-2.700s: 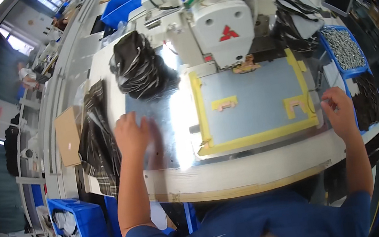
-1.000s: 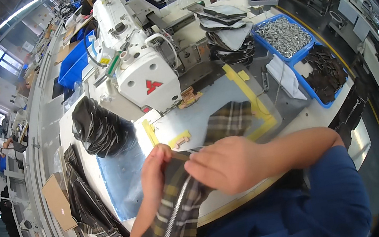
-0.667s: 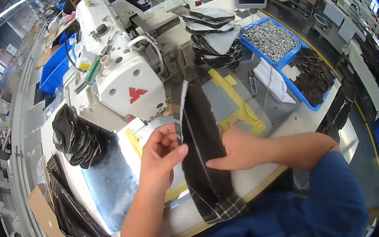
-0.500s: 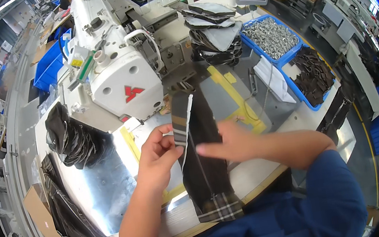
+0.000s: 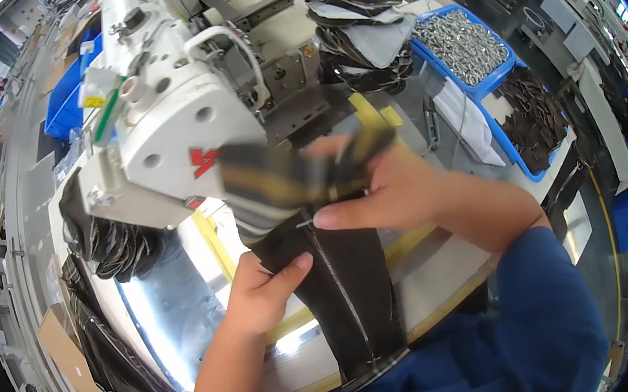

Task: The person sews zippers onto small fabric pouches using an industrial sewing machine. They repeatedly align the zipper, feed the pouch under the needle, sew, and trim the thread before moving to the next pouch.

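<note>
A long dark fabric piece (image 5: 340,289) with a pale line along its length hangs over the table's front edge. My left hand (image 5: 262,291) is closed on its left edge, thumb on top. Farther up, my right hand (image 5: 393,184) grips the same piece, its thumb pressed flat beside the pale line. Above both hands the piece's far end is lifted and folded, showing a plaid side (image 5: 272,186) blurred by motion. A white sewing machine (image 5: 172,140) stands just beyond, with the lifted fabric in front of its right side.
Stacked dark pieces with pale backing (image 5: 367,34) lie behind the work area. At the right are a blue tray of metal parts (image 5: 462,44) and one of brown pieces (image 5: 526,120). Dark bundles (image 5: 122,241) and plaid-edged fabric (image 5: 124,362) lie at the left.
My right hand has moved up and away, lifting and folding the fabric's far end. My left hand has dropped slightly toward me. The view has shifted a little.
</note>
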`<state>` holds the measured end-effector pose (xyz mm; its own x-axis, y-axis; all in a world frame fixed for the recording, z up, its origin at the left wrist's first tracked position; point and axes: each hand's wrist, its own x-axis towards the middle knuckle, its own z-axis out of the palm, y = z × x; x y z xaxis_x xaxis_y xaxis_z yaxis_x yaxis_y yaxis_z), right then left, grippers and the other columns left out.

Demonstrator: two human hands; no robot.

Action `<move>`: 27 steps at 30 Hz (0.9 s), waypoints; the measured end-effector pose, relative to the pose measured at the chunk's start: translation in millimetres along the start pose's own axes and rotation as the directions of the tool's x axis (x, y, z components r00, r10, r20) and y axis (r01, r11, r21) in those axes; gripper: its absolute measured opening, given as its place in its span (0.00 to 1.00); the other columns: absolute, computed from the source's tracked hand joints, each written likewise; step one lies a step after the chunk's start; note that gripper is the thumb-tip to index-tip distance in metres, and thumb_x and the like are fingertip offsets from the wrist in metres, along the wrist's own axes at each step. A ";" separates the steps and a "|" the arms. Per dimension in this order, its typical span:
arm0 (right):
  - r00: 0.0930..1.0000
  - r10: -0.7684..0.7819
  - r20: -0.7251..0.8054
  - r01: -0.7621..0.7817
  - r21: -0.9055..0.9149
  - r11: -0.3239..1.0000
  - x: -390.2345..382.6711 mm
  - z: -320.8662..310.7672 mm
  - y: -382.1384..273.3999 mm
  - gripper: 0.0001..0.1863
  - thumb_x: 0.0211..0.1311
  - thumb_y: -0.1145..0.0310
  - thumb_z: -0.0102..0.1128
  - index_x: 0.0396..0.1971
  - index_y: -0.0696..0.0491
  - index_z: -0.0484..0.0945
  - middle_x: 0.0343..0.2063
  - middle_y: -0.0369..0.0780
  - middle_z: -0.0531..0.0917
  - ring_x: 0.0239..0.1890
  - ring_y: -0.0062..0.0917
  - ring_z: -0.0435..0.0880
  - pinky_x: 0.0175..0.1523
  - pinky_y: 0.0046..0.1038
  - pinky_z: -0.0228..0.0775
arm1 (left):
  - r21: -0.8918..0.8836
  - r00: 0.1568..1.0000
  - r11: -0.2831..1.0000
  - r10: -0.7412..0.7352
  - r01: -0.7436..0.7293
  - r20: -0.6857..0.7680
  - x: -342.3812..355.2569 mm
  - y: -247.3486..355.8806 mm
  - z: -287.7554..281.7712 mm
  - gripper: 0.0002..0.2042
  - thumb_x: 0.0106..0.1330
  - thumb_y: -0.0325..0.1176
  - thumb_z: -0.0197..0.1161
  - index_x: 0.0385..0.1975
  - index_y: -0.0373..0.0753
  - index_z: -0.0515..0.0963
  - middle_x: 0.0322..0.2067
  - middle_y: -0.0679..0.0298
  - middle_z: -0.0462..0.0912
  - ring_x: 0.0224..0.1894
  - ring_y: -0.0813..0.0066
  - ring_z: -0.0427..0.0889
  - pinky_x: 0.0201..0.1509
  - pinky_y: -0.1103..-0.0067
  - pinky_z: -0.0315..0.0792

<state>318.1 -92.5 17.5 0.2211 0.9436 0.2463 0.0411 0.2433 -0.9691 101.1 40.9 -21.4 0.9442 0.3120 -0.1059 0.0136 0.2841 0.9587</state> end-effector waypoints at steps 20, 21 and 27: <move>0.906 0.362 0.219 -0.412 0.259 0.874 -6.2 -6.3 17.0 0.31 0.57 0.59 0.82 0.52 0.64 0.79 0.35 0.40 0.85 0.32 0.21 0.81 0.33 0.29 0.71 | 0.464 0.950 0.832 0.302 -0.305 0.084 -14.8 -0.6 29.8 0.17 0.64 0.20 0.76 0.52 0.31 0.84 0.43 0.58 0.91 0.44 0.70 0.89 0.49 0.75 0.81; 0.881 0.403 0.247 -0.455 0.215 0.864 -7.3 -8.5 15.6 0.31 0.57 0.59 0.82 0.51 0.64 0.79 0.33 0.40 0.84 0.32 0.21 0.79 0.33 0.30 0.70 | 0.475 0.944 0.819 0.313 -0.323 0.101 -16.6 0.8 30.1 0.16 0.64 0.20 0.77 0.51 0.32 0.85 0.43 0.57 0.91 0.43 0.69 0.90 0.48 0.75 0.81; 0.842 0.450 0.297 -0.489 0.066 0.870 -10.4 -9.2 3.5 0.31 0.58 0.62 0.81 0.56 0.65 0.79 0.45 0.41 0.87 0.45 0.22 0.82 0.49 0.28 0.75 | 0.508 0.950 0.810 0.304 -0.294 0.065 -21.3 4.2 34.8 0.14 0.60 0.21 0.80 0.46 0.32 0.88 0.43 0.53 0.92 0.43 0.64 0.92 0.49 0.76 0.82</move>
<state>324.9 -103.5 11.4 -0.0852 0.9707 -0.2246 -0.1369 -0.2347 -0.9624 92.6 3.9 -6.0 0.9230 0.3237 0.2082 -0.0993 -0.3224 0.9414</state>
